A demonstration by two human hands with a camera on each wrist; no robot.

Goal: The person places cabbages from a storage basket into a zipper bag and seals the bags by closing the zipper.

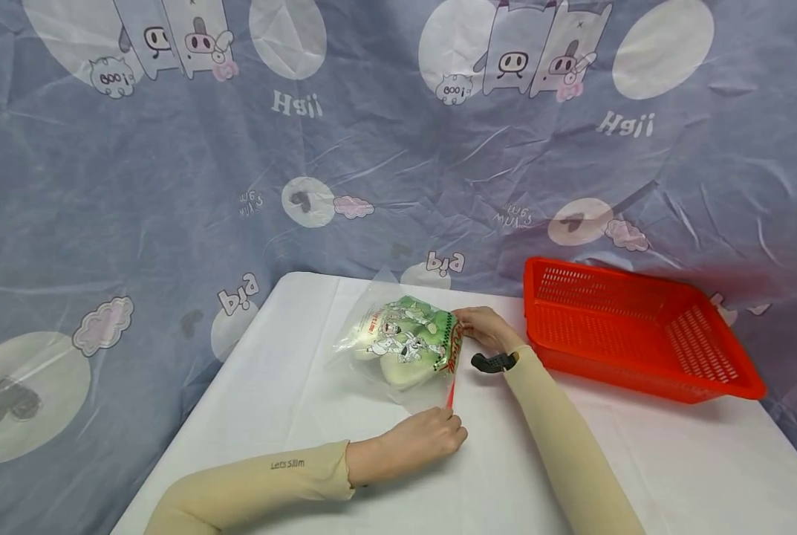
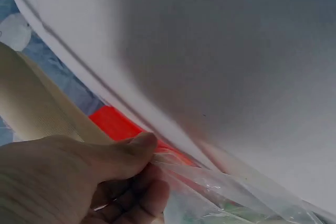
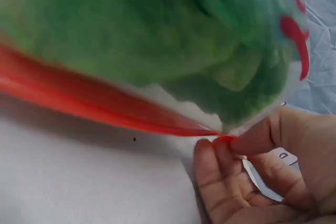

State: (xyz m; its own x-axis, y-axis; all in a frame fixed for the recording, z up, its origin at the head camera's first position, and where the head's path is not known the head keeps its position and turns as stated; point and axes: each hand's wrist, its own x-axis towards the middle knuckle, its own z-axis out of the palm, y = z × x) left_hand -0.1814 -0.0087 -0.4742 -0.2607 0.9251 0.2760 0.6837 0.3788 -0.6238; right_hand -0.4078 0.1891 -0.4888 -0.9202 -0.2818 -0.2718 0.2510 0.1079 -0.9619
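A: Biggest thing in shot is the backdrop sheet (image 1: 398, 148), thin crinkled grey-blue fabric printed with cartoon pigs, pale circles and little clouds. What's below it?

B: The worktop (image 1: 291, 386), under a smooth white cloth, rounded at its far left corner. At its right end sits a red plastic basket (image 1: 639, 334), rectangular and shallow, its walls and floor perforated with fine slots.

A: And in the middle?

B: A clear zip bag (image 1: 401, 345), glossy and wrinkled, lying on the cloth just left of the basket, well short of touching it. Inside is a green-and-white printed packet (image 1: 408, 334) with cartoon figures, bulging over pale rounded contents. A red seal strip (image 1: 450, 390) runs along the bag's open edge.

A: Hands?

B: Both on that strip, one at each end. The left hand (image 1: 425, 438) is at the near end, fingers curled, thumb pressed down on the film; the left wrist view shows the thumb (image 2: 139, 145) pinching the clear plastic. The right hand (image 1: 488, 331) pinches the far end, and the right wrist view has thumb and fingertips (image 3: 220, 153) closed on the red edge. Both arms wear beige sleeves.
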